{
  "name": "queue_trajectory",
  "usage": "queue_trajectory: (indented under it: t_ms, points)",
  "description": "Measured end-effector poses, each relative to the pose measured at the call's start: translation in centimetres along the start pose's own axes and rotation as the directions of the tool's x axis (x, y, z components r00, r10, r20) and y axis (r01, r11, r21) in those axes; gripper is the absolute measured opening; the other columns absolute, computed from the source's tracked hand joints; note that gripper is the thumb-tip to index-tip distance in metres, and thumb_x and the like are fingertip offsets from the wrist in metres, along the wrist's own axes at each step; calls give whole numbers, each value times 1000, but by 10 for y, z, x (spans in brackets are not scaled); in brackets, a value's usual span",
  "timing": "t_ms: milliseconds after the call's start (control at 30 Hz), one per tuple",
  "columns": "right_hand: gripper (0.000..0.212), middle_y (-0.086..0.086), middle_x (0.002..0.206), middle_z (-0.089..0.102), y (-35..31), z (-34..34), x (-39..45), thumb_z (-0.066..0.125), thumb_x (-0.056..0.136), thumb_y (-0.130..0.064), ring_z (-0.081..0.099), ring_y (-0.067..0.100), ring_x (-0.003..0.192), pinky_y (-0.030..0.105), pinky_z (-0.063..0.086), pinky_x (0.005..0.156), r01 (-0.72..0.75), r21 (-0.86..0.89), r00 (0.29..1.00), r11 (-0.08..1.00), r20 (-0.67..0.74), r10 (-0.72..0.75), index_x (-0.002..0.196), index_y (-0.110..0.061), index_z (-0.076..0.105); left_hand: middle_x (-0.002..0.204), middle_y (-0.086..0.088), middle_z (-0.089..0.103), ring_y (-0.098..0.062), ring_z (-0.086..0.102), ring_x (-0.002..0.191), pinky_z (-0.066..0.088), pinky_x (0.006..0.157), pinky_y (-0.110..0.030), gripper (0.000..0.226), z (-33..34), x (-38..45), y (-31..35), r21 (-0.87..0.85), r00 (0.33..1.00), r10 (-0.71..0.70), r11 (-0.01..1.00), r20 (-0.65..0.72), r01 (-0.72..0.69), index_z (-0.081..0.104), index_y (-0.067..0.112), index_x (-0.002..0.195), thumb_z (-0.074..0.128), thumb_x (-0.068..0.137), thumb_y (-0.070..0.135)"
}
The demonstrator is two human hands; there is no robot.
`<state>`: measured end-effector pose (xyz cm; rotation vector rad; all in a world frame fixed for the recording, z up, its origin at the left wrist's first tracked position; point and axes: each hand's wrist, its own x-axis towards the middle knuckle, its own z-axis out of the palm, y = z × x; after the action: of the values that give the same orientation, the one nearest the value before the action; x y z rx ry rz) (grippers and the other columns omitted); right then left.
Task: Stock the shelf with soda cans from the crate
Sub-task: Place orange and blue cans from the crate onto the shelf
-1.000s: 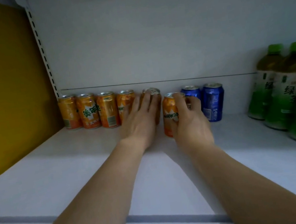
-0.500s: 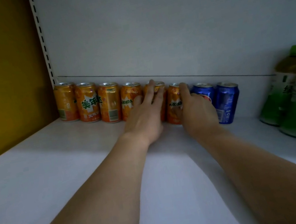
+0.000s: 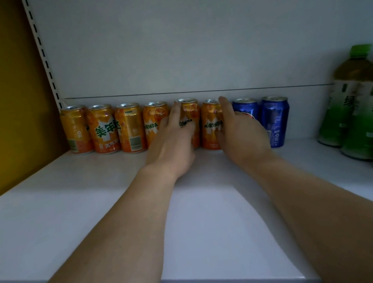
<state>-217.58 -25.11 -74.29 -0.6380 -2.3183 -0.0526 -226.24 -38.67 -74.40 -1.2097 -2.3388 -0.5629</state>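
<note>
Since a second ago I see the sixth orange can [image 3: 211, 125] pushed back from mid-shelf into the row along the shelf's [image 3: 45, 212] rear edge. Left to right: four orange cans [image 3: 115, 128] upright, touching. Left hand [image 3: 171, 143], fingers [image 3: 176, 116] straight and spread, rests against the fifth orange can [image 3: 190, 111]. Right hand [image 3: 240, 132] curls round the sixth, thumb on its front. Two blue cans [image 3: 274, 117] beside it; green bottles [image 3: 357, 102] toward the right edge.
</note>
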Motion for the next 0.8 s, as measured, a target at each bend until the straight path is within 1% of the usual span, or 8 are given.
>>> queue_trajectory:
  t_ms: [67, 200, 333, 400, 500, 600, 700, 800]
  points:
    - [65, 13, 104, 67, 0, -2, -1, 53, 96, -17, 67, 34, 88, 37, 48, 59, 6, 20, 1000, 1000, -5, -6, 153, -19, 20, 167, -5, 1, -34, 17, 149, 39, 110, -51, 42, 0, -1, 0, 17, 1000, 13, 1000, -19, -13, 56, 20, 136, 56, 94, 12]
    - [59, 13, 110, 66, -5, -6, -1, 54, 96, -22, 67, 36, 93, 40, 51, 63, 36, 42, 999, 998, 3, -37, 148, -16, 28, 167, -5, 5, -33, 16, 150, 40, 110, -51, 42, 2, 0, -2, 4, 999, 2, 1000, -36, -2, 56, 20, 135, 56, 95, 12]
    - [53, 13, 111, 66, -6, -9, -1, 55, 96, -25, 66, 36, 95, 36, 42, 59, 39, 35, 999, 999, 9, -39, 144, -14, 34, 165, -8, 14, -35, 28, 145, 44, 106, -49, 41, 1, -1, -4, -14, 996, -9, 1000, -91, 7, 58, 19, 134, 57, 94, 13]
    - [54, 13, 109, 65, -6, -8, -2, 55, 96, -27, 65, 36, 93, 35, 40, 59, 34, 42, 999, 999, 41, -36, 143, -15, 32, 162, -9, 23, -36, 35, 141, 47, 102, -49, 41, -1, -3, -5, -39, 990, -36, 999, -139, 31, 58, 20, 134, 58, 94, 17]
    - [63, 13, 106, 65, -8, -2, -4, 55, 97, -31, 66, 35, 89, 37, 42, 59, 19, 36, 998, 999, 63, -22, 149, -18, 21, 154, -8, 34, -34, 43, 134, 49, 98, -45, 44, -4, -3, -9, -86, 971, -86, 994, -224, 68, 55, 24, 138, 61, 95, 29]
    - [72, 16, 108, 64, -9, 3, -2, 57, 96, -31, 67, 37, 91, 39, 46, 61, 3, 23, 998, 1000, 66, -4, 152, -19, 12, 156, -9, 32, -36, 47, 132, 50, 99, -45, 49, -4, -3, -10, -80, 981, -66, 995, -183, 52, 52, 28, 142, 61, 95, 38]
    - [73, 18, 116, 61, -10, 7, 2, 57, 96, -18, 65, 37, 97, 43, 52, 69, 10, 41, 996, 999, 84, -13, 154, -19, 13, 156, -11, 30, -38, 50, 126, 52, 93, -46, 40, -1, -3, -4, -12, 990, -38, 999, -134, 37, 58, 25, 136, 57, 97, 35]
    - [78, 19, 121, 59, -10, 7, 4, 56, 96, -12, 64, 38, 101, 44, 52, 74, 27, 49, 993, 998, 109, -32, 157, -19, 9, 156, -11, 29, -37, 47, 127, 51, 92, -44, 37, 0, -3, -2, 10, 993, -45, 999, -113, 46, 59, 23, 134, 52, 100, 34]
